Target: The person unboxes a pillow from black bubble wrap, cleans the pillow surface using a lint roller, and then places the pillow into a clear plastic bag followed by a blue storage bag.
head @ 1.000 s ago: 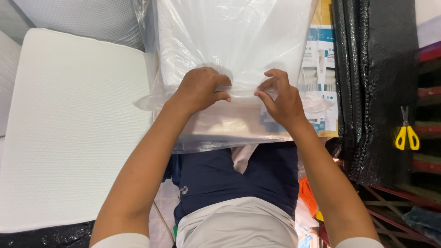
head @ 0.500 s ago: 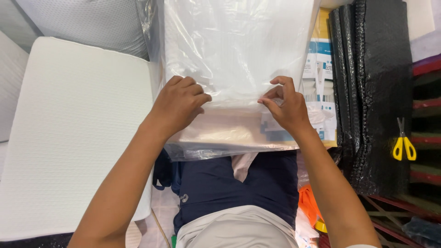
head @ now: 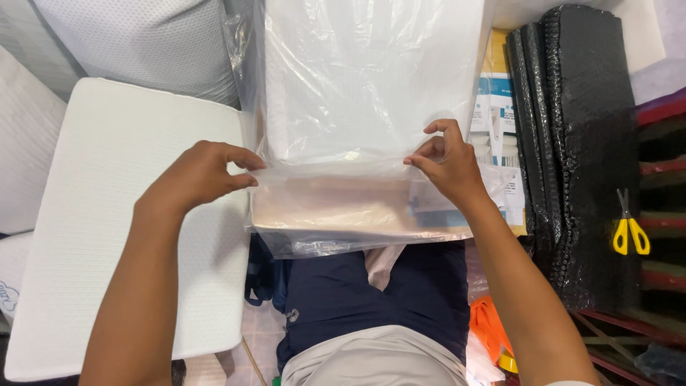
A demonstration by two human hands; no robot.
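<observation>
**Both hands pinch the mouth of the clear bag over the white slab**

Nearest the camera are the person's own lap, in dark blue cloth, and the two forearms reaching forward from it. Just beyond the knees lies the open end of a large clear plastic bag (head: pixel 357 107), its loose lip hanging toward the lap, with a pale beige flat layer (head: pixel 329 204) showing through the film there.

The left hand (head: pixel 196 179) is closed in a pinch on the bag's left edge, thumb and forefinger nipping the film where the slab inside ends. The right hand (head: pixel 446 161) does the same on the right edge, fingertips gathered on a fold of plastic, the other fingers curled. Neither hand is loose; both grip film only, not the slab itself.

Inside the bag, running away from the hands, sits a thick white rectangular foam slab (head: pixel 371 78), which fills the bag nearly side to side and reaches the top of the view.

By my reading, the step in hand is dressing the bag's mouth around the slab: the slab looks fully in, and the spare film at the near end remains slack. The next move seems to call for an even pull from both pinches, so that the film lies flat without creasing or tearing.

To the left lies a flat white textured foam pad (head: pixel 107 214), with a white mesh-covered pillow (head: pixel 143 43) behind it. To the right stand rolls of black bubble wrap (head: pixel 579 143), and beside them yellow-handled scissors (head: pixel 629 229).
</observation>
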